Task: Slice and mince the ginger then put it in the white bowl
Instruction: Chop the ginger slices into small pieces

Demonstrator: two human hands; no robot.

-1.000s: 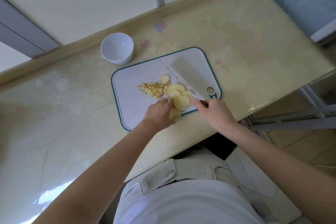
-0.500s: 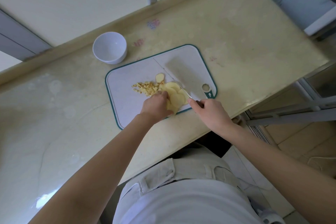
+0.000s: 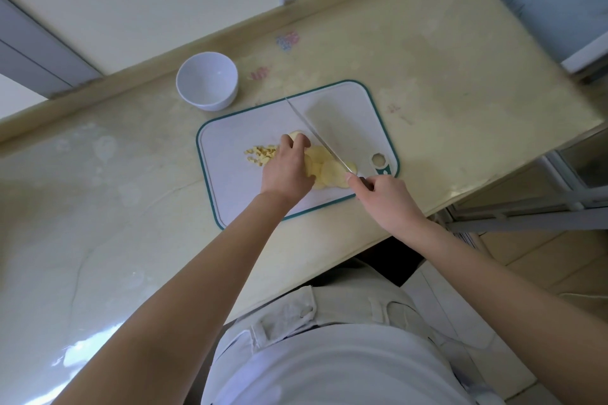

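Observation:
Pale yellow ginger slices (image 3: 325, 169) lie overlapped on a white cutting board with a green rim (image 3: 237, 194). A small heap of minced ginger (image 3: 260, 154) sits just left of them. My left hand (image 3: 288, 164) rests over the slices, its fingers curled on a slice at the far end of the pile. My right hand (image 3: 383, 197) grips the handle of a cleaver (image 3: 335, 128), whose wide blade lies tilted along the right side of the slices. The white bowl (image 3: 207, 80) stands empty beyond the board's far left corner.
The beige counter (image 3: 115, 191) ends at a low ledge against the wall at the back and at a front edge by my waist. A metal rack (image 3: 526, 210) stands to the right, below the counter's right end.
My left hand has moved forward over the slices toward the far end of the pile. The cleaver stays beside them in my right hand; the view has shifted slightly.

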